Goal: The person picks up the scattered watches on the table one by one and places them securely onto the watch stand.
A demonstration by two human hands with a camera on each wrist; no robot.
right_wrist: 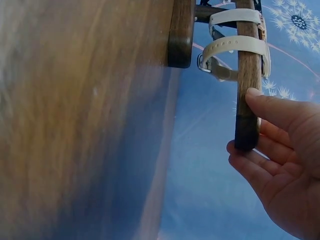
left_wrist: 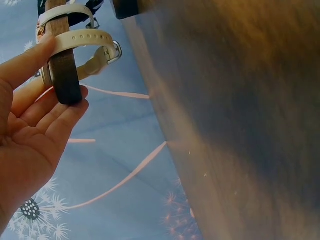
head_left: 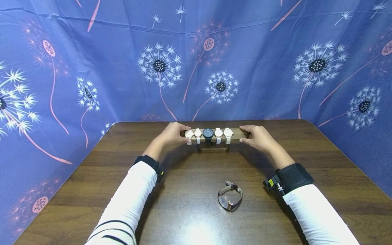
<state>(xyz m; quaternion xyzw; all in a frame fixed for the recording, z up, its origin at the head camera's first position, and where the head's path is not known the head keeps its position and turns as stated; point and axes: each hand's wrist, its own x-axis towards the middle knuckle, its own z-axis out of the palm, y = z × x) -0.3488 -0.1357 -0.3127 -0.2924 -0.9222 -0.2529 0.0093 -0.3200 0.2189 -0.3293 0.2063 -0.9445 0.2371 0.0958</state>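
Note:
A wooden watch stand (head_left: 237, 134) stands near the table's far edge, its top bar raised above a base (right_wrist: 180, 47). Several watches hang side by side on the bar; the black one (head_left: 208, 133) is in the middle, with white and cream ones around it. My left hand (head_left: 171, 133) grips the bar's left end, thumb beside a cream strap (left_wrist: 85, 38). At the opposite end, my right hand (head_left: 258, 136) holds the bare wood between thumb and fingers. Closer to me, a dark-strapped watch (head_left: 240, 198) lies on its side on the table.
The brown wooden table (head_left: 107, 190) fills the lower view. Behind it hangs a blue cloth (head_left: 257, 85) with a dandelion print, close to the table's far edge. A bright light reflection shows on the tabletop near the front.

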